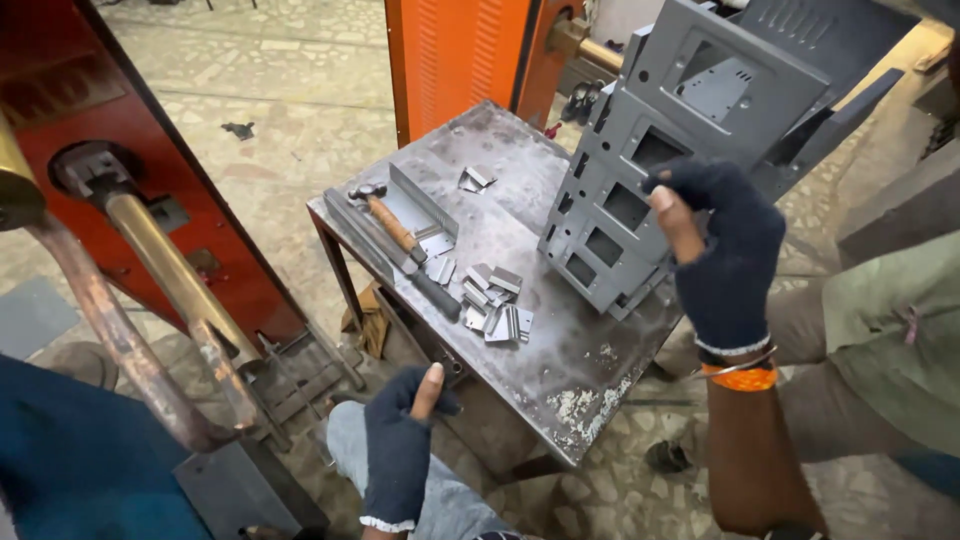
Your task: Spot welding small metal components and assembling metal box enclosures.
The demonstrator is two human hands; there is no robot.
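The top of the stack of grey metal housings (640,190) is running out of view, and my right hand (722,250) is covering part of its edge. That gloved hand is reaching up, fingers clamped on the stack, which is leaning on the metal surface (560,340). My left hand (400,435) is hanging low beside the surface's near edge, loosely curled, thumb up, holding nothing. Small brackets (495,300) and a hammer (400,245) are lying nearby.
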